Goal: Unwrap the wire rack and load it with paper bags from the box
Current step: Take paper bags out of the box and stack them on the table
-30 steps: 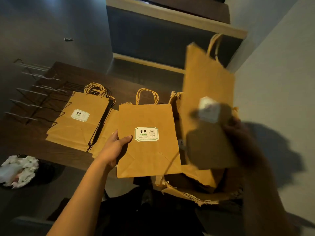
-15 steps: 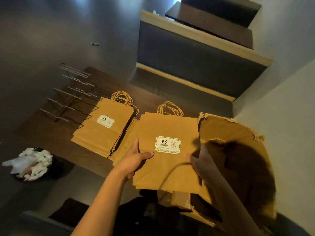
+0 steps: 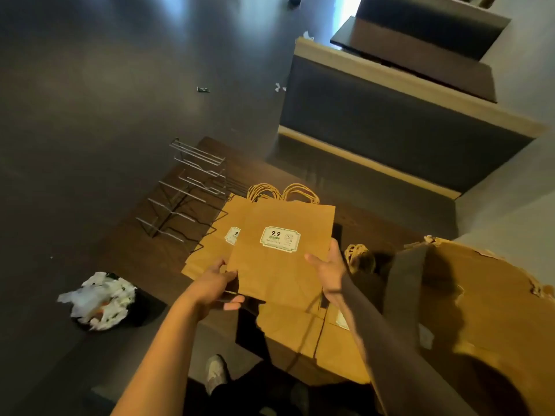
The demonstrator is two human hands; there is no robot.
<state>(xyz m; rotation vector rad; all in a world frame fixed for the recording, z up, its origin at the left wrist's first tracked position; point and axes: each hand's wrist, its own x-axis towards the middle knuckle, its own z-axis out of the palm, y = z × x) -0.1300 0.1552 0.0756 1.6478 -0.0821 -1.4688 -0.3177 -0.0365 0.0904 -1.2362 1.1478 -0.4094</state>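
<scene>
A stack of flat brown paper bags [image 3: 279,265] with a white "9.9" label hangs above the dark wooden table [image 3: 168,250]. My left hand [image 3: 217,283] grips its lower left corner, and my right hand [image 3: 326,270] holds its right edge. Another pile of the same bags [image 3: 214,244] lies on the table behind it, partly covered. The bare wire rack [image 3: 189,190] stands at the table's far left end, its slots holding nothing. The torn cardboard box [image 3: 486,310] sits at the right, and more bags [image 3: 300,334] lie below my hands.
A bin stuffed with crumpled white wrapping [image 3: 99,298] stands on the dark floor at the left. Steps [image 3: 405,121] rise behind the table. A wall closes the right side. My shoe [image 3: 214,373] shows below.
My right hand dropped the single bag it held up and took the labelled stack's right edge. Both hands moved the stack left over the other pile. The view tilted up and left.
</scene>
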